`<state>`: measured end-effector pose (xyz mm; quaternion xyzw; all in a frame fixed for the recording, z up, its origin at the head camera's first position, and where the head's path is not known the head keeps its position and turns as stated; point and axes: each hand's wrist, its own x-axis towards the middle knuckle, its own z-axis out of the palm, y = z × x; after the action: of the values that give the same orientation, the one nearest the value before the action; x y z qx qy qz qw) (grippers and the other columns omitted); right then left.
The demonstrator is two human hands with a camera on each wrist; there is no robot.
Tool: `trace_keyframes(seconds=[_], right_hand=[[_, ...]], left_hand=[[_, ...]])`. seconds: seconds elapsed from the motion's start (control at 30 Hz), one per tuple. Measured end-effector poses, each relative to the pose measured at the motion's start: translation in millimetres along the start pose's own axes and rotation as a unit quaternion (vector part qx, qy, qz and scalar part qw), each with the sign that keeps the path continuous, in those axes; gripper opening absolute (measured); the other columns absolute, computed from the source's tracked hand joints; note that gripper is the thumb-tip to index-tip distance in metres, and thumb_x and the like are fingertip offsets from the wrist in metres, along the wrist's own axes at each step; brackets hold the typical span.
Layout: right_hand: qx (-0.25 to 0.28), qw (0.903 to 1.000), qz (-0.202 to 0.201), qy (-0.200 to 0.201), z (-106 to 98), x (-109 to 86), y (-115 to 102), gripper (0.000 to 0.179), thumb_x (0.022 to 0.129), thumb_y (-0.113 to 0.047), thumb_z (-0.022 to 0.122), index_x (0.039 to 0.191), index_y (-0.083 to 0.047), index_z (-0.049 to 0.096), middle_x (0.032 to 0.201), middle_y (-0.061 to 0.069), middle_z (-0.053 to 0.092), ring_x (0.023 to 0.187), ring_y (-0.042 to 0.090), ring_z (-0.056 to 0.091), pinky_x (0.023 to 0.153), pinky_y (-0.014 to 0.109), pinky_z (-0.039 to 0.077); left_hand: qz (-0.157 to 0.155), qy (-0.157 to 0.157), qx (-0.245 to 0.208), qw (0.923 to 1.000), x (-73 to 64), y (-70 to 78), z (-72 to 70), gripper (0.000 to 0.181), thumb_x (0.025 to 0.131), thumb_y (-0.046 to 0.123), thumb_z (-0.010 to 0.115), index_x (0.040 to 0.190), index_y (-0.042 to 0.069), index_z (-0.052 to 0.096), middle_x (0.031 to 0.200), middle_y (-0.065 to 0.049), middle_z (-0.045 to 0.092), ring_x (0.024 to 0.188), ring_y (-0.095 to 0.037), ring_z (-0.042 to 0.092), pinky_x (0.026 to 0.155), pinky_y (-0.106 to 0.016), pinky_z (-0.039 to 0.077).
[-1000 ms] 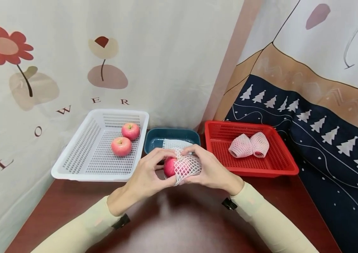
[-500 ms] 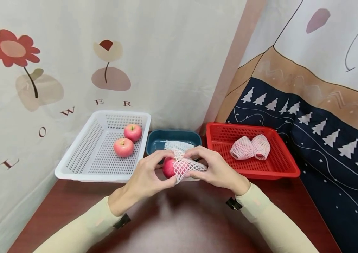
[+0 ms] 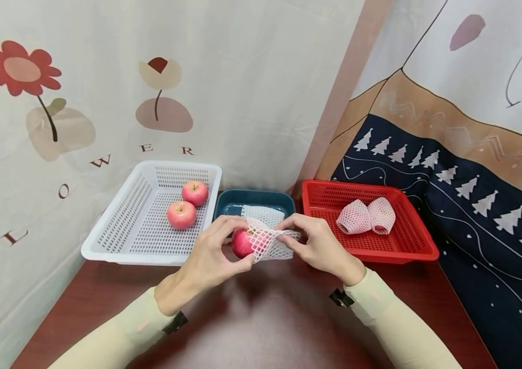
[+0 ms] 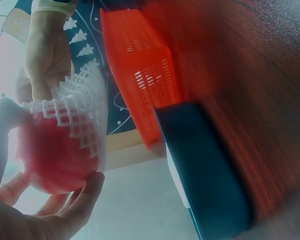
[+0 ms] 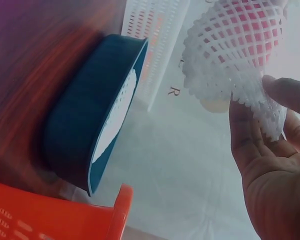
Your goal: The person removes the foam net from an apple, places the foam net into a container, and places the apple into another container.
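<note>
A red apple (image 3: 242,243) is partly inside a white foam net sleeve (image 3: 267,243), held up over the front of the dark teal tray. My left hand (image 3: 212,256) grips the apple, thumb and fingers round its bare side and the edge of the net. With thumb and fingers, my right hand (image 3: 323,248) pinches the loose right end of the foam net. The left wrist view shows the apple (image 4: 57,155) bare below the net's open rim. In the right wrist view the net's tail (image 5: 265,110) lies between the right thumb and fingers.
A white basket (image 3: 118,220) at left holds two bare apples (image 3: 181,215). The teal tray (image 3: 224,197) in the middle holds more white foam nets (image 3: 261,212). At right, a red basket (image 3: 408,246) contains two net-wrapped apples (image 3: 354,217). A patterned cloth hangs behind.
My right hand has moved from around the netted apple out to the net's right end, drawing it into a pinched tail. The left hand keeps its grip on the apple, shifting slightly left.
</note>
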<state>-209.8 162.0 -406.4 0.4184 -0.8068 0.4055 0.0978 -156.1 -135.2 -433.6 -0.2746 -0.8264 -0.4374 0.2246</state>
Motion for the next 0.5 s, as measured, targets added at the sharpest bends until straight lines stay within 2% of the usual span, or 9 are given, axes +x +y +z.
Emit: trace_keyframes(seconds=[0.13, 0.27, 0.37, 0.5], right_hand=[[-0.005, 1.0000, 0.001, 0.005, -2.0, -0.6, -1.4, 0.029, 0.099, -0.009, 0.092, 0.126, -0.014, 0.083, 0.113, 0.003, 0.086, 0.079, 0.013, 0.065, 0.069, 0.025, 0.062], [-0.011, 0.9997, 0.019, -0.009, -4.8, -2.0, -3.0, 0.028, 0.099, -0.008, 0.092, 0.124, -0.015, 0.081, 0.112, 0.003, 0.085, 0.081, 0.013, 0.064, 0.069, 0.025, 0.062], [-0.014, 0.9991, 0.036, -0.018, -6.9, -4.0, -4.0, 0.030, 0.098, -0.006, 0.091, 0.124, -0.016, 0.081, 0.115, 0.002, 0.086, 0.086, 0.013, 0.069, 0.074, 0.026, 0.066], [-0.025, 0.9983, 0.046, -0.024, -9.5, -6.8, -2.9, 0.033, 0.096, -0.003, 0.091, 0.125, -0.015, 0.079, 0.121, 0.005, 0.086, 0.097, 0.015, 0.080, 0.091, 0.035, 0.074]], left_hand=[[0.003, -0.001, 0.009, 1.0000, -0.3, 0.5, -0.4, 0.062, 0.081, 0.019, 0.103, 0.136, 0.013, 0.074, 0.146, -0.007, 0.074, 0.127, -0.023, 0.076, 0.096, -0.026, 0.071], [0.016, 0.005, 0.023, 0.9996, -2.0, -0.1, -1.7, 0.064, 0.081, 0.020, 0.104, 0.137, 0.014, 0.074, 0.150, -0.008, 0.076, 0.134, -0.025, 0.076, 0.094, -0.021, 0.069], [0.030, 0.006, 0.029, 0.9991, -3.3, -0.5, -2.3, 0.066, 0.081, 0.020, 0.105, 0.139, 0.014, 0.074, 0.150, -0.008, 0.076, 0.135, -0.027, 0.076, 0.092, -0.023, 0.070], [0.047, 0.001, 0.048, 0.9977, -4.0, -0.9, -1.9, 0.070, 0.078, 0.020, 0.107, 0.139, 0.013, 0.073, 0.149, -0.010, 0.074, 0.133, -0.028, 0.075, 0.091, -0.032, 0.073]])
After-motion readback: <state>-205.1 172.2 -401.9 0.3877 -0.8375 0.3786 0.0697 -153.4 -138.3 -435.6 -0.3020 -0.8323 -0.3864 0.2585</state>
